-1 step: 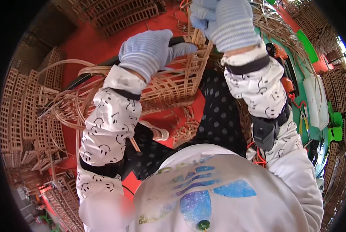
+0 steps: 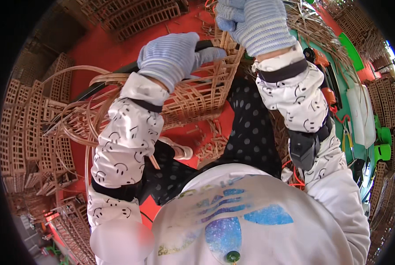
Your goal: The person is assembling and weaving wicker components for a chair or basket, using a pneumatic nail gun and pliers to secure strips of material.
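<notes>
By one woven piece [image 2: 193, 100] are two gloved hands [image 2: 167, 57] [image 2: 268, 27], left fingers [image 2: 210, 54] clasping its edge, right fingers' [image 2: 228, 17] hold unclear.

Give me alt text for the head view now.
A gloved left hand rests on brown wickerwork; the gloved right hand, fingers curled, is at the top edge. Red floor lies below, with an orange-and-black tool at right.

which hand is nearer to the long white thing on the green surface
Right: the right hand is left of the long white thing and above it in the picture; the left hand is farther left, at the woven piece.
</notes>
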`<state>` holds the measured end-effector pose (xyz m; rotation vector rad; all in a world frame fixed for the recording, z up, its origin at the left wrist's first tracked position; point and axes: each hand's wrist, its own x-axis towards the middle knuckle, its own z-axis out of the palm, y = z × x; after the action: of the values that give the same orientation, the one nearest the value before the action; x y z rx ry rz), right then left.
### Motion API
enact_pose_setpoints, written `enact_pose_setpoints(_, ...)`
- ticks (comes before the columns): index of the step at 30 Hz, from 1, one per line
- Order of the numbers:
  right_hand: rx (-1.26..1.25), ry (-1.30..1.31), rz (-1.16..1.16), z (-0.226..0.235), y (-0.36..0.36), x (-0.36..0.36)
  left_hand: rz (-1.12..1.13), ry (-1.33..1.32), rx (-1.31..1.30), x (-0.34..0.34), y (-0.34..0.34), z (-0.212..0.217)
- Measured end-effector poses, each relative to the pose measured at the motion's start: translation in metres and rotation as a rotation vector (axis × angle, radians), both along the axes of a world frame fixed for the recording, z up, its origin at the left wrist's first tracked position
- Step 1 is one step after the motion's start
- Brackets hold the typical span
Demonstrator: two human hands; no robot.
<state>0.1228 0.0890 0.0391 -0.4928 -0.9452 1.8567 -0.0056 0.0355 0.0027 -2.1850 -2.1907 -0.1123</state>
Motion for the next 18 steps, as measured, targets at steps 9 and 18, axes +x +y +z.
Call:
enact_pose_setpoints(9, -0.003, -0.032, 0.118, -0.003, 0.001, 0.015, -0.064, 0.053, 0.018, 0.004, 0.014, -0.006)
enact_pose_setpoints(18, -0.086, 0.113, 0.052, -0.003, -0.041, 0.040, -0.084, -0.062, 0.044, 0.019, -0.024, -0.009)
